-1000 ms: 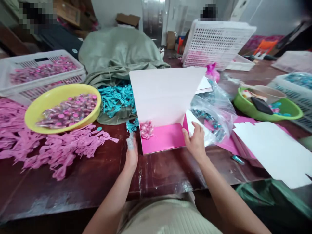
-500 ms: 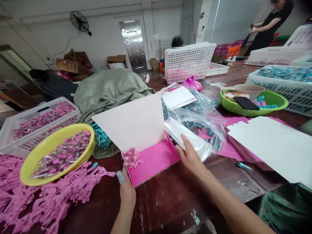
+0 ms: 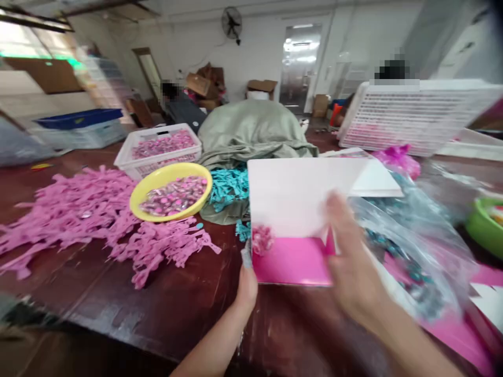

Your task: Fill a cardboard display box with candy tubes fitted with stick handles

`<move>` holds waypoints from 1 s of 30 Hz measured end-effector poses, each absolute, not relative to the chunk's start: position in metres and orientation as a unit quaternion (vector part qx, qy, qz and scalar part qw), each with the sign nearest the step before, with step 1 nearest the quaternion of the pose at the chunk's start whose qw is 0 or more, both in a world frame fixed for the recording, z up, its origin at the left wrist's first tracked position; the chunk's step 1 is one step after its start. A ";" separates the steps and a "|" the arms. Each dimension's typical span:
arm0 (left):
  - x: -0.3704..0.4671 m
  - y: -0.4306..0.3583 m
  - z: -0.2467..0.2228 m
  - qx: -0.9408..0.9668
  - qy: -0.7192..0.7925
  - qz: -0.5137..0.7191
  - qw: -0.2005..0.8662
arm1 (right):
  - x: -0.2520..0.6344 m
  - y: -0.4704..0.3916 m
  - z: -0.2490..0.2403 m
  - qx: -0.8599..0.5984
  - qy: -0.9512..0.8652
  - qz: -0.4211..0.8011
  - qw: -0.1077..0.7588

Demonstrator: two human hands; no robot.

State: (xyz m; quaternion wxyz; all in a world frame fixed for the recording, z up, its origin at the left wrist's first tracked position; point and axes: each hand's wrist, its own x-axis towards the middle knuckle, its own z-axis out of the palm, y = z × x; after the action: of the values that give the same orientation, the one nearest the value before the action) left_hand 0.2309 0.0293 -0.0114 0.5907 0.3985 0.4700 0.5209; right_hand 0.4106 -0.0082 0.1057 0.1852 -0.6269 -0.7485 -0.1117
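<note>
Clock positions are read from the box, with twelve directly away from the worker. The open box [image 3: 296, 262], pink inside, rests at the near part of the dark red table [image 3: 188, 301] in front of the worker, its white lid [image 3: 298, 193] raised at the far side. A bunch of pink pieces [image 3: 262, 240] sits inside at ten o'clock, against the left wall. The left hand [image 3: 247, 287] is at the box's left side, near eight o'clock, one digit covered in a silvery wrap; its remaining fingers are concealed, and whether they grip cannot be determined. The right hand [image 3: 351, 262] is at the right side, near three o'clock, fingers extended but heavily blurred; I cannot tell whether they press on the wall. At ten o'clock stands a yellow bowl [image 3: 147, 186] of wrapped pink items, with pink straps [image 3: 78, 209] heaped beside and before it. A white crate [image 3: 128, 166] holding similar items stands just behind the bowl. Teal straps [image 3: 228, 188] lie at eleven, below a grey-green cloth bundle [image 3: 255, 125]. A clear plastic bag [image 3: 444, 262] with teal items lies at three; a magenta bag [image 3: 401, 159] sits between one and two.
</note>
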 end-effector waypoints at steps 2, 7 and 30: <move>0.237 0.025 -0.009 0.426 0.456 0.543 0.562 | 0.381 0.006 0.094 -0.566 -0.787 -0.107 0.220; 0.238 0.008 -0.008 0.424 0.439 0.567 0.553 | 0.339 0.038 0.042 -0.466 -0.840 -0.094 0.262; -0.111 0.094 -0.017 0.435 0.852 0.286 0.053 | 0.058 0.260 0.113 -0.364 -0.929 0.057 0.008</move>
State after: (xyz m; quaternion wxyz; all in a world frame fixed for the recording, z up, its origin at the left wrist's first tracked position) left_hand -0.1115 0.0945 -0.0174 0.0526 0.4348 0.8522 0.2863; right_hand 0.0579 0.2599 0.1126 0.0084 -0.3644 -0.9294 0.0573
